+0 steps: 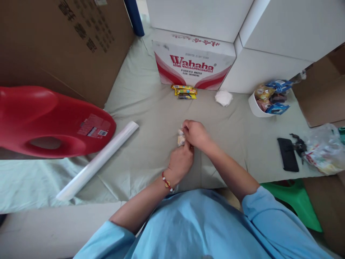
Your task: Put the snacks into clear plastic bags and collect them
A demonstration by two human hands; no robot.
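Note:
Both my hands meet over the middle of a grey-green cloth (145, 118). My left hand (180, 162) wears a red bead bracelet at the wrist and is closed under a small pale wrapped packet (180, 137). My right hand (196, 133) is closed over the same packet from above, pinching its top. Only a corner of the packet shows between the fingers. Light blue sleeves cover both forearms near the bottom of the view.
A Wahaha carton (192, 59) stands at the back with yellow snack packets (185, 91) and a white wad (223, 98) before it. A white bowl of snacks (265, 99) sits right; a black case (288, 154), a plastic bag (325, 149). Left: red plastic stool (48, 122), white roll (98, 160).

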